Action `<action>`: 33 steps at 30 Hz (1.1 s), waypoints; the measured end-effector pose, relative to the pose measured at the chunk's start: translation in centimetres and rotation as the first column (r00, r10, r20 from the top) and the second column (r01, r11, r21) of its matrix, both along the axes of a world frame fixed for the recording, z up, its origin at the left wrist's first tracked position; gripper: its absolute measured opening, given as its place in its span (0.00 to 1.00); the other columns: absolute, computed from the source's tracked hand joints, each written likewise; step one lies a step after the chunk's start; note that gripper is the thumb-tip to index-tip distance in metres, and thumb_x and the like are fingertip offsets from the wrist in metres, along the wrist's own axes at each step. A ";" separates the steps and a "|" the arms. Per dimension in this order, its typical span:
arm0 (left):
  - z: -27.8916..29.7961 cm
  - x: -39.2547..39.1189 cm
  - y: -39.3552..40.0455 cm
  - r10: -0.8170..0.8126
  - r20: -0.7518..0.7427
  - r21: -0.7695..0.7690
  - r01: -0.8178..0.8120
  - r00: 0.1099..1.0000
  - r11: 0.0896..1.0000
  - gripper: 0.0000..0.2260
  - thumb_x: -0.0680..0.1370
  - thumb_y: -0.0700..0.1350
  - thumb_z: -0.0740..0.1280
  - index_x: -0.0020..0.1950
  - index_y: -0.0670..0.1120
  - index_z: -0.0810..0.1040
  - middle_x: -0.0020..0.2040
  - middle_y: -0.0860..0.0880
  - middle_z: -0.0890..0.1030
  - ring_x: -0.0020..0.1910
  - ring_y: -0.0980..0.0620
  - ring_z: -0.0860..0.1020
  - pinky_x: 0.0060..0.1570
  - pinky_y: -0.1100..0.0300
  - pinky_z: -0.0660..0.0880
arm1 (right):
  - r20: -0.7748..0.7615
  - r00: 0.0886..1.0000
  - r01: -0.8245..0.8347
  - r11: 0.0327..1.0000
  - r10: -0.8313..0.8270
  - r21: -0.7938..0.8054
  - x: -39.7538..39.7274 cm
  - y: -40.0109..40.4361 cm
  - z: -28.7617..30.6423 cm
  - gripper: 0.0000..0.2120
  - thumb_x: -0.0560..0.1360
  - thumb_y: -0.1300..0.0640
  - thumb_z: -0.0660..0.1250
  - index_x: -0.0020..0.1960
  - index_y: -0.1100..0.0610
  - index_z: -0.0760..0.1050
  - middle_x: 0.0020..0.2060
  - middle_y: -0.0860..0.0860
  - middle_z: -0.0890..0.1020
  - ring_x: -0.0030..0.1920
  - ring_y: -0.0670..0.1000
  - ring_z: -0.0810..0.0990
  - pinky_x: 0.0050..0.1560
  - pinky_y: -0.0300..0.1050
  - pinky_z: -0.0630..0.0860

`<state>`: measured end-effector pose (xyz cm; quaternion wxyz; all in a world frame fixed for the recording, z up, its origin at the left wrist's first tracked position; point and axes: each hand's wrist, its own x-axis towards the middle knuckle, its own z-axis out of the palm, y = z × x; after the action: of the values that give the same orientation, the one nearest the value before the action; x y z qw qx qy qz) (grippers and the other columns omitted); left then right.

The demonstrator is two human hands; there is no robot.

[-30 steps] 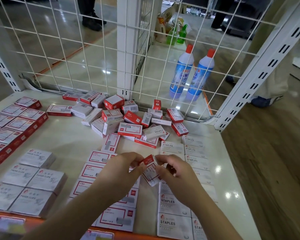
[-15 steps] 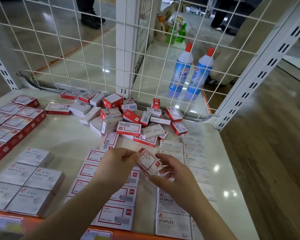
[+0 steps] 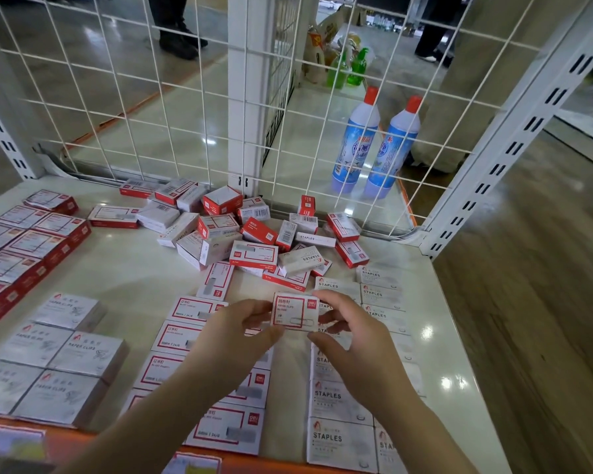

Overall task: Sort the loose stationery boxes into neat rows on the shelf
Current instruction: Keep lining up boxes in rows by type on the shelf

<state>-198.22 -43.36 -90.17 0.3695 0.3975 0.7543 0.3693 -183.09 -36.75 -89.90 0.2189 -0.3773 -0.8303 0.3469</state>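
Box (image 3: 294,311) of paper clips, red-framed label up, hangs above the shelf (image 3: 144,278) between the red-framed rows and the staples rows. Left hand (image 3: 233,331) pinches its left end; right hand (image 3: 348,331) pinches the right end, likely so the label can be read before choosing a row. Its long axis runs left to right, print upright toward the person. Behind it lies the unsorted pile (image 3: 250,234).

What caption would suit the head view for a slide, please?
Both hands hold a red-framed box above sorted rows, loose pile behind.
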 end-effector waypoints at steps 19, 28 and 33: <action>0.6 -1.5 -1.0 -0.050 -0.225 -0.024 0.046 0.973 0.999 0.17 0.77 0.49 0.65 0.66 0.52 0.70 0.61 0.55 0.75 0.57 0.57 0.71 0.55 0.63 0.71 | 0.065 0.998 -0.026 0.999 0.024 0.034 -0.9 -0.3 0.6 0.20 0.74 0.53 0.67 0.54 0.31 0.62 0.44 0.25 0.70 0.48 0.28 0.71 0.44 0.19 0.65; 2.2 -5.3 -3.0 -0.063 -0.350 -0.046 0.050 0.935 0.998 0.18 0.78 0.47 0.63 0.68 0.53 0.68 0.65 0.55 0.71 0.62 0.56 0.70 0.52 0.68 0.71 | 0.073 0.997 -0.030 0.999 0.027 0.041 -4.1 -0.6 1.4 0.19 0.73 0.51 0.68 0.62 0.42 0.69 0.48 0.32 0.70 0.48 0.32 0.71 0.45 0.22 0.68; 2.8 -8.6 -3.8 -0.106 -0.476 -0.085 0.074 0.873 0.994 0.18 0.79 0.49 0.62 0.69 0.53 0.67 0.66 0.55 0.71 0.63 0.57 0.69 0.60 0.63 0.66 | 0.068 0.998 -0.007 0.998 0.002 0.066 -7.0 -0.8 2.2 0.18 0.73 0.51 0.68 0.60 0.42 0.68 0.47 0.30 0.68 0.49 0.33 0.72 0.44 0.24 0.68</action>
<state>-206.86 -47.20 -87.41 0.2004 0.4992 0.8145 0.2174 -190.09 -37.50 -87.68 0.2023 -0.3794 -0.8491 0.3068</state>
